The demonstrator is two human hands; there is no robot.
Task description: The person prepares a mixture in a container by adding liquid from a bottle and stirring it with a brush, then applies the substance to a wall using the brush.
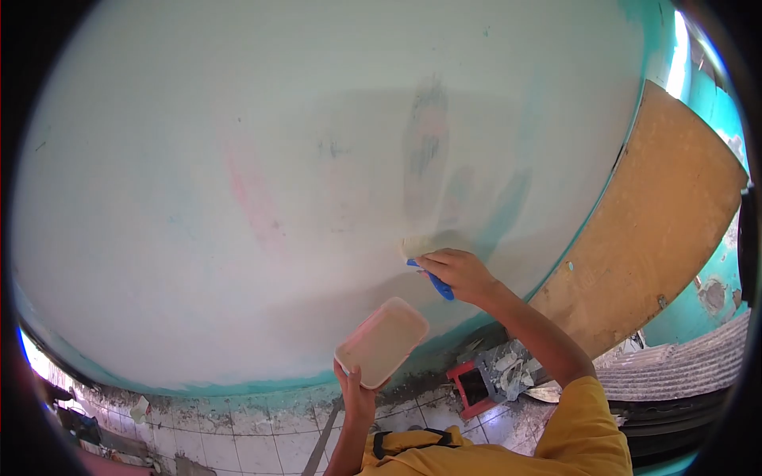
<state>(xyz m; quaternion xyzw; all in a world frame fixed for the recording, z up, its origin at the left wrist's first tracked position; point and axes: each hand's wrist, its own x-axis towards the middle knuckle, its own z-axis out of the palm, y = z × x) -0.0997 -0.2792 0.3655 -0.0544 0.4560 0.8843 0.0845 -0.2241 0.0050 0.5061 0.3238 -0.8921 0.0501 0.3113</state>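
My right hand [459, 274] is wrapped round the blue handle of a wide paintbrush [439, 287]. Its pale cream bristles are against or very near the wall [317, 198]; the exact contact is hard to make out. Lower down and to the left, my left hand [359, 390] grips a shallow rectangular plastic tub [382, 342] by its near edge. Pale, whitish paint seems to fill the tub, and its rim has a pinkish tint. The whitish wall shows pink, grey and turquoise patches around the brush.
A tan board [651, 214] leans at the right. Below it lie grey corrugated sheets [683, 357]. A red and grey stool [474, 389] with crumpled scraps on top stands on the tiled floor [258, 452]. The wall's lower edge is turquoise.
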